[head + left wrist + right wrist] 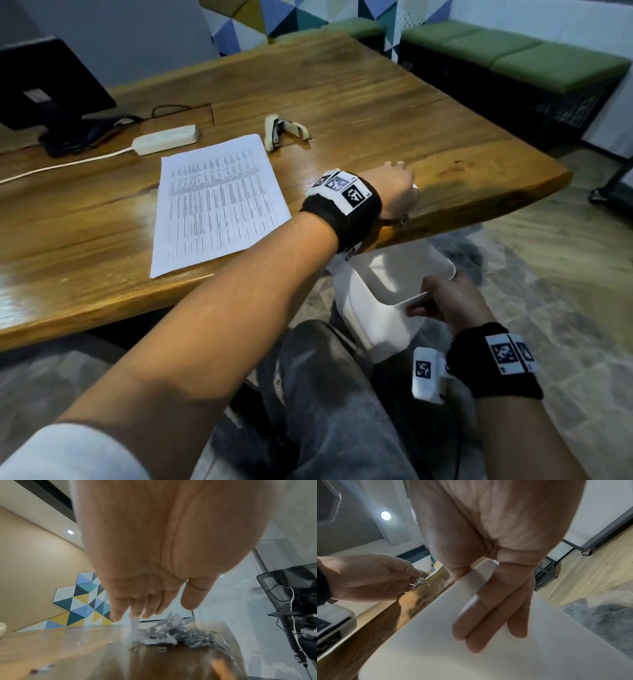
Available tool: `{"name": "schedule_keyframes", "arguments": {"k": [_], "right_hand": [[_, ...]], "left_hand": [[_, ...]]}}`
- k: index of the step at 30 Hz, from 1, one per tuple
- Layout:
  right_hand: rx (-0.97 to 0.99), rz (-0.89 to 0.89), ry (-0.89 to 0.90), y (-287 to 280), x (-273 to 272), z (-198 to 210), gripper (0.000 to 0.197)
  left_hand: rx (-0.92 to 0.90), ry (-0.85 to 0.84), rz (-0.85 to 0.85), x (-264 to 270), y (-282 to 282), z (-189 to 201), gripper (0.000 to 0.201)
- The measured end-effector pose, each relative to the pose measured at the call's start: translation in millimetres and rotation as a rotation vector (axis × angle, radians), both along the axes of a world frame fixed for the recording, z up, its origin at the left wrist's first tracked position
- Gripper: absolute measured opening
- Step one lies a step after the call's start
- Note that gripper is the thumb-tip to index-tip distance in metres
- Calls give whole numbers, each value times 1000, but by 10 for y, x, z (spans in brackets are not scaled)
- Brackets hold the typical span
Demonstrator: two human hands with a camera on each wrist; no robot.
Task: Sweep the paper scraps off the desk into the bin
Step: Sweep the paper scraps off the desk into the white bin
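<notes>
The head camera looked down and forward from above the seated person, across the wooden desk (308, 102) to its near edge and the white bin (380, 308) below. The left wrist camera sat close under the left hand (154, 547), skimming low along the desktop toward the paper scraps (164, 632). The right wrist camera, tight against the right hand (488, 547), faced upward past the bin's rim. All three shared the desk edge.

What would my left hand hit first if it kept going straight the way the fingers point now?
Most likely the paper scraps: the left hand has its fingers aimed down at the desk, with the heap just ahead by the edge. Beyond that is open air over the bin. Depth is unclear.
</notes>
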State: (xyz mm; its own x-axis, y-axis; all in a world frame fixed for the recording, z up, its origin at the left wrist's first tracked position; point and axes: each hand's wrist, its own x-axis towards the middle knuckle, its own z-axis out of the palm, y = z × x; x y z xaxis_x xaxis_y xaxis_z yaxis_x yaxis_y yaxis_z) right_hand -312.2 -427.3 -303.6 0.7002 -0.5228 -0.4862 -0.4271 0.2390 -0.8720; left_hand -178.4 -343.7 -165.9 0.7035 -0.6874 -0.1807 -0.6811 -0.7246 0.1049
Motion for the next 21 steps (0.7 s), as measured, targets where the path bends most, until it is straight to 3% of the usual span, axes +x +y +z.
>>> {"name": "schedule_keyframes", "arguments": {"k": [5, 12, 18, 21], "right_hand": [[-10, -21, 12, -25, 4, -22, 39], [-31, -32, 7, -29, -1, -34, 41], [-48, -50, 8, -17, 2, -40, 41], [-44, -60, -1, -23, 3, -53, 44]], "left_hand": [[33, 2, -73, -49, 25, 12, 43], [-104, 88, -110, -204, 132, 89, 44], [3, 33, -186, -314, 104, -13, 42], [-32, 1, -248, -529, 96, -72, 64]]}}
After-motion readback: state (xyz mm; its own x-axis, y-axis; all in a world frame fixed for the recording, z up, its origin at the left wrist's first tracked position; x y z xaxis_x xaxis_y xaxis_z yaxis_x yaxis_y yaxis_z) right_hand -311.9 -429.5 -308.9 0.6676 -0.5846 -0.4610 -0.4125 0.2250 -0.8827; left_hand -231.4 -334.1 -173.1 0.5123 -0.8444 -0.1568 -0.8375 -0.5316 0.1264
